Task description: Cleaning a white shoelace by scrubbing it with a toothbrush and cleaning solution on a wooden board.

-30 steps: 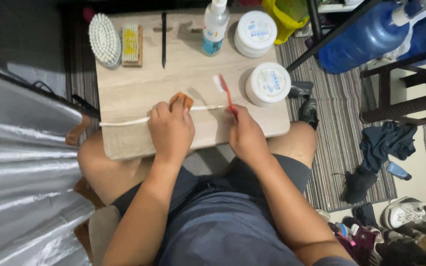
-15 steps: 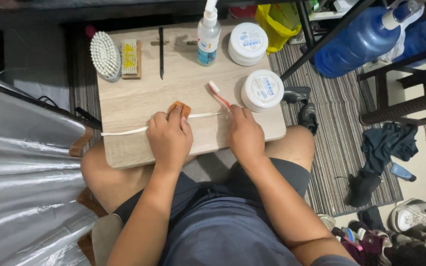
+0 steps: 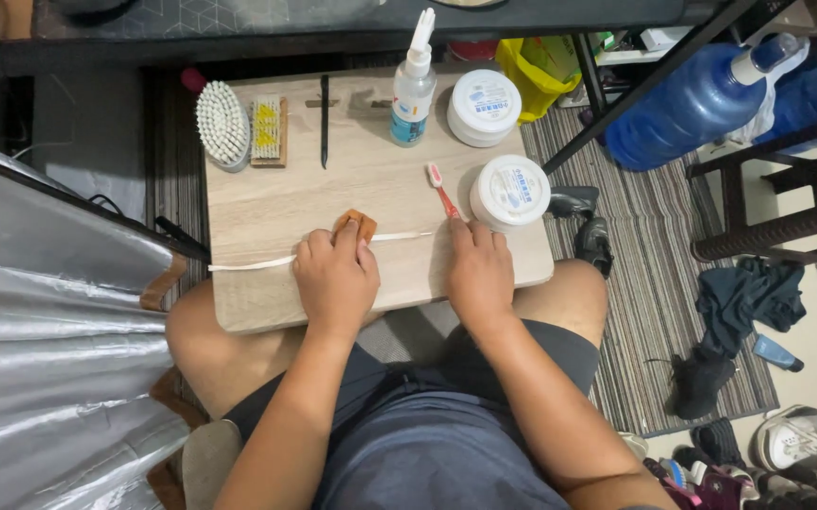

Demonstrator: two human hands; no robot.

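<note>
- Head view: a small orange-brown piece (image 3: pixel 355 225) is pinched under the fingertips of the left hand (image 3: pixel 336 279), pressed onto a white shoelace (image 3: pixel 252 263) stretched across the wooden board (image 3: pixel 267 203).
- A red toothbrush (image 3: pixel 441 194) is held in the closed right hand (image 3: pixel 478 269) — bristle end up, just beside the white round jar (image 3: pixel 510 192).
- Beyond that jar, a second white jar (image 3: pixel 484 107) and a clear spray bottle (image 3: pixel 413 90) are seen — both at the board's far edge.
- Left of the bottle lie a black pen (image 3: pixel 324 121), a yellow-bristled wooden brush (image 3: pixel 268 131) and a white oval brush (image 3: pixel 223 124).
</note>
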